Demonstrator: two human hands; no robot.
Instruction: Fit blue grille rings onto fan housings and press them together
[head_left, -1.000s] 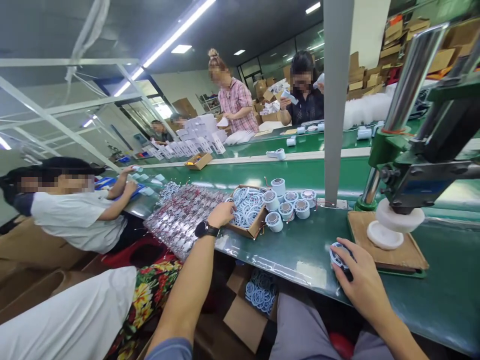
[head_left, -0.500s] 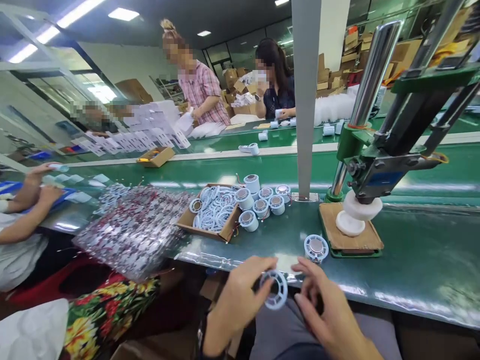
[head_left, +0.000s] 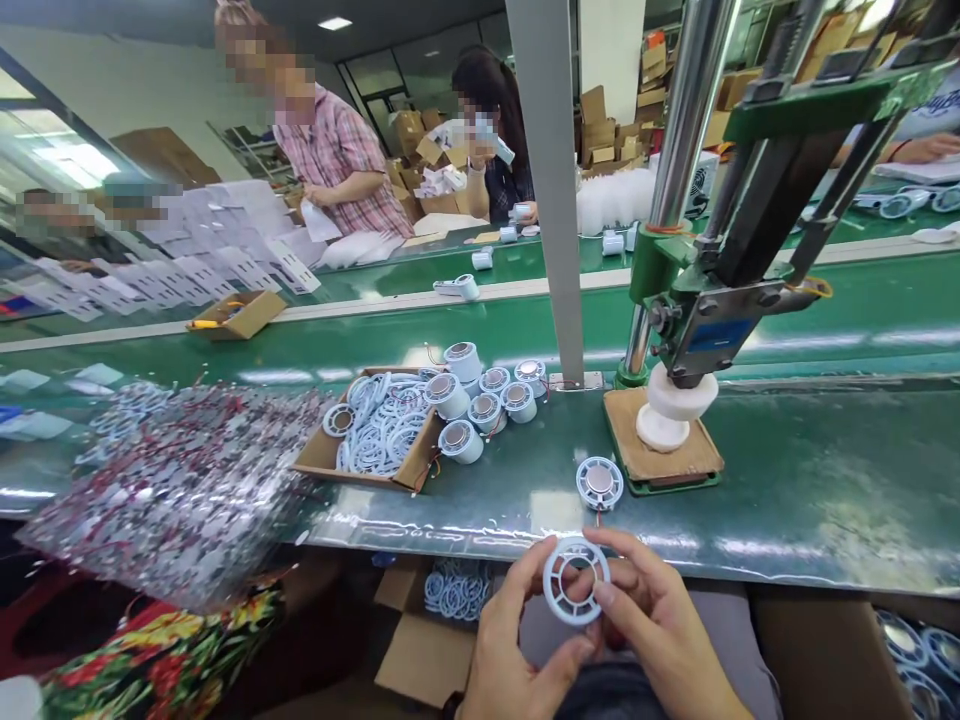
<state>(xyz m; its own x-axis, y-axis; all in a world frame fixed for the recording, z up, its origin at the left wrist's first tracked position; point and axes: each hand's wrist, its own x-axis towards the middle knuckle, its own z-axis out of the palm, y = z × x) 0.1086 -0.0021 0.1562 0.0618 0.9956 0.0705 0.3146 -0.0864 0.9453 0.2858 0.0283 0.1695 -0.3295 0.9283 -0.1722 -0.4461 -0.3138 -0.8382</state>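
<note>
A light blue plastic ring with spokes [head_left: 559, 608] is held up between my hands at the table's front edge. My right hand [head_left: 664, 625] pinches its right side, thumb on the front face. My left hand [head_left: 514, 635] curves round the left side, its index finger against the rim and its thumb lower down. Just beyond them, a similar ring with a round metal disc in its middle [head_left: 599, 484] lies on the green table [head_left: 525, 510]. A red wire trails from it toward my fingers.
A green press [head_left: 701, 330] with white round pads stands at right. A cardboard box of blue rings [head_left: 315, 462], several cylindrical parts with metal discs [head_left: 460, 441] and bagged parts [head_left: 195, 490] lie left. A grey post [head_left: 551, 200] rises behind. People work across the table.
The view has shifted right. My right hand has closed in and now grips the ring, which was in my left hand alone. The ring has turned to face me.
</note>
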